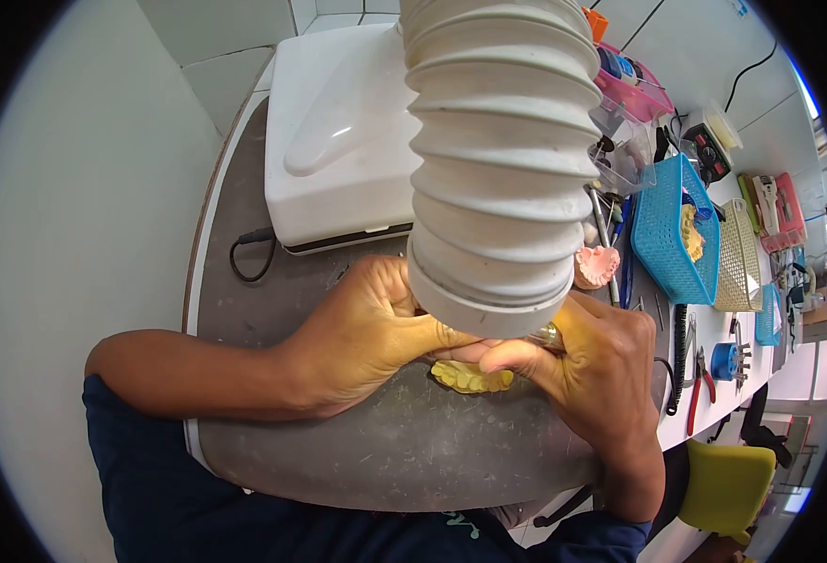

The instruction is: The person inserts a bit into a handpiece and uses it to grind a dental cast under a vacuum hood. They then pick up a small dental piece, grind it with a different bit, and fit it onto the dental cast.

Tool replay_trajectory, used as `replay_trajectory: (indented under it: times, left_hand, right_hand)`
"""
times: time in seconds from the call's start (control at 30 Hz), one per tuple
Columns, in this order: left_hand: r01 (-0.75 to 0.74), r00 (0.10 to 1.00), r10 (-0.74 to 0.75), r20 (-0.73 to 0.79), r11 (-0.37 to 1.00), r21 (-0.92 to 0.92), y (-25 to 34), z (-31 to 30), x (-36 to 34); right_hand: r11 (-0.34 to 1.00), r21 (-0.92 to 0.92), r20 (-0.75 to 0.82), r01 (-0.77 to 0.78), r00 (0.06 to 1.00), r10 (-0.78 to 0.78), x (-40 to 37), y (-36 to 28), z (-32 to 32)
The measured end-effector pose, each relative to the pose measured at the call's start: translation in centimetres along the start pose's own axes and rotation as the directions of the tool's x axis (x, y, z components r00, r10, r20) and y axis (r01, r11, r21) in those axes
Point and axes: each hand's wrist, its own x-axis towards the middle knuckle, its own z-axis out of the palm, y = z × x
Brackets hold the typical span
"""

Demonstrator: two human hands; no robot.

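My left hand (376, 328) reaches in from the left, closed, its thumb pointing right under the mouth of a white corrugated hose (503, 178). From the right comes my right hand (601, 361), with its fingers curled and its thumb bent inward. The two hands meet just below the hose rim, which hides most of the fingertips. A shiny metal piece (551, 336) shows at the right hand's fingers; what the hands hold there I cannot tell. Right below the fingers, a yellow dental cast (472, 377) lies on the grey bench mat (385, 460).
Behind the left hand stands a white box-shaped machine (338, 122) with a black cable. A pink dental cast (597, 267) sits right of the hose. Farther right are a blue basket (676, 253) holding a cast, a cream basket (737, 263), red-handled pliers (704, 389) and a green chair (728, 488).
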Motion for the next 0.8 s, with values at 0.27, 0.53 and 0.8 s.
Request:
replay_trajectory:
  times: [0.27,0.53,0.8]
  left_hand:
    - [0.015,1.000,-0.015,0.000,1.000,-0.007,-0.07,0.03,-0.04]
    - [0.025,1.000,-0.025,-0.009,1.000,-0.005,-0.01,0.03,-0.06]
    - [0.048,0.999,-0.048,-0.005,0.998,-0.034,-0.10,-0.11,-0.10]
  right_hand:
    - [1.000,-0.004,-0.019,0.029,0.999,-0.029,0.01,0.17,-0.01]
    - [1.000,-0.009,-0.024,0.020,1.000,-0.020,0.13,0.18,-0.06]
    - [1.000,-0.021,-0.005,0.007,1.000,-0.007,0.14,0.23,-0.20]
